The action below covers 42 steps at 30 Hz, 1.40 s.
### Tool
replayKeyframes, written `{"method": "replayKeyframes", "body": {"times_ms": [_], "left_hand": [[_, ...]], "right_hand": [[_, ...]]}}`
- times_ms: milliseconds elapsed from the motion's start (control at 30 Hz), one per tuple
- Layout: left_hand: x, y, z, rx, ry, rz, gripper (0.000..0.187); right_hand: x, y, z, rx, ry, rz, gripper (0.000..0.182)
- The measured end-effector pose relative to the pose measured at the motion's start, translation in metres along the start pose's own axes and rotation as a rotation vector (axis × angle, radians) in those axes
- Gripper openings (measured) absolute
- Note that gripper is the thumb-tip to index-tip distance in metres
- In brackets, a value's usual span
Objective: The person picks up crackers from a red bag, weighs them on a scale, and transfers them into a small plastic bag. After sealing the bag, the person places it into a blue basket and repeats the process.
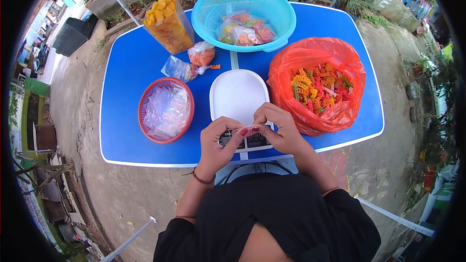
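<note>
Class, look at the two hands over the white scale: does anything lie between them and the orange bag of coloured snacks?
Nothing visible does. The left hand and right hand pinch a small clear plastic bag above the white scale; the open orange plastic bag of coloured snacks sits right beside the right hand, on the blue table.

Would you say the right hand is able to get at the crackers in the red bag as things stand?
Probably yes: the red bag gapes open beside the right hand, though both hands pinch a small clear bag.
</note>
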<state>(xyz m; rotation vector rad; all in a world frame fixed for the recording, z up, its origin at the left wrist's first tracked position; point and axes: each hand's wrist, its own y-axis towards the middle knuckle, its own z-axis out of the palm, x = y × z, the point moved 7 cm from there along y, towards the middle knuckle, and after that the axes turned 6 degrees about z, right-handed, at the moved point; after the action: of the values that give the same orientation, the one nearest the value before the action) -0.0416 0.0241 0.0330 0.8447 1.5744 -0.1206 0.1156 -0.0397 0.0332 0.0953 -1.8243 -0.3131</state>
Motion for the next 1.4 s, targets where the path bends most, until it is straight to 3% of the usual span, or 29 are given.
{"method": "replayKeyframes", "body": {"times_ms": [67, 167, 333, 367, 467, 533, 567, 600, 667, 833, 1033, 1133, 1200, 1300, 1400], "left_hand": [[0.020, -0.008, -0.001, -0.023, -0.171, -0.113, 0.009], [0.030, -0.013, -0.001, -0.107, -0.337, -0.181, 0.012], [0.048, -0.019, 0.008, -0.191, -0.528, -0.365, 0.017], [0.048, -0.018, 0.010, -0.184, -0.525, -0.363, 0.019], [0.046, -0.015, 0.014, -0.109, -0.549, -0.397, 0.040], [0.042, -0.013, 0.015, -0.024, -0.485, -0.395, 0.054], [0.051, -0.013, 0.015, -0.008, -0.455, -0.414, 0.067], [0.053, -0.010, 0.014, -0.050, -0.452, -0.400, 0.065], [0.054, -0.001, 0.013, -0.132, -0.449, -0.373, 0.062], [0.029, 0.058, 0.008, -0.128, -0.132, -0.042, 0.027], [0.013, 0.148, 0.014, -0.010, 0.583, 0.222, 0.036], [0.026, 0.171, 0.023, 0.057, 0.601, 0.108, 0.037], [0.030, 0.172, 0.032, 0.053, 0.756, 0.196, 0.040], [0.034, 0.167, 0.034, 0.094, 0.789, 0.216, 0.044], [0.031, 0.151, 0.026, 0.135, 0.765, 0.201, 0.049]], "right_hand": [[-0.015, -0.002, -0.003, -0.032, 0.233, 0.156, 0.010], [-0.028, -0.006, 0.002, -0.029, 0.300, 0.250, 0.019], [-0.027, -0.012, 0.019, 0.039, 0.382, 0.368, 0.071], [-0.031, -0.012, 0.017, 0.056, 0.351, 0.385, 0.072], [-0.050, -0.015, 0.009, -0.141, 0.500, 0.359, 0.064], [-0.051, -0.010, -0.004, -0.204, 0.276, 0.275, 0.032], [-0.050, -0.008, -0.006, -0.210, 0.321, 0.271, 0.027], [-0.048, -0.004, -0.008, -0.214, 0.366, 0.267, 0.021], [-0.038, 0.007, -0.011, -0.183, 0.257, 0.226, 0.022], [-0.021, 0.050, -0.039, -0.353, 0.135, 0.111, 0.019], [-0.025, 0.114, -0.084, -0.537, -0.221, 0.068, 0.018], [-0.022, 0.129, -0.086, -0.521, -0.388, 0.075, 0.028], [-0.027, 0.134, -0.083, -0.468, -0.589, 0.043, 0.036], [-0.024, 0.130, -0.076, -0.438, -0.647, -0.081, 0.037], [-0.008, 0.122, -0.059, -0.331, -0.517, -0.101, 0.032]]}}
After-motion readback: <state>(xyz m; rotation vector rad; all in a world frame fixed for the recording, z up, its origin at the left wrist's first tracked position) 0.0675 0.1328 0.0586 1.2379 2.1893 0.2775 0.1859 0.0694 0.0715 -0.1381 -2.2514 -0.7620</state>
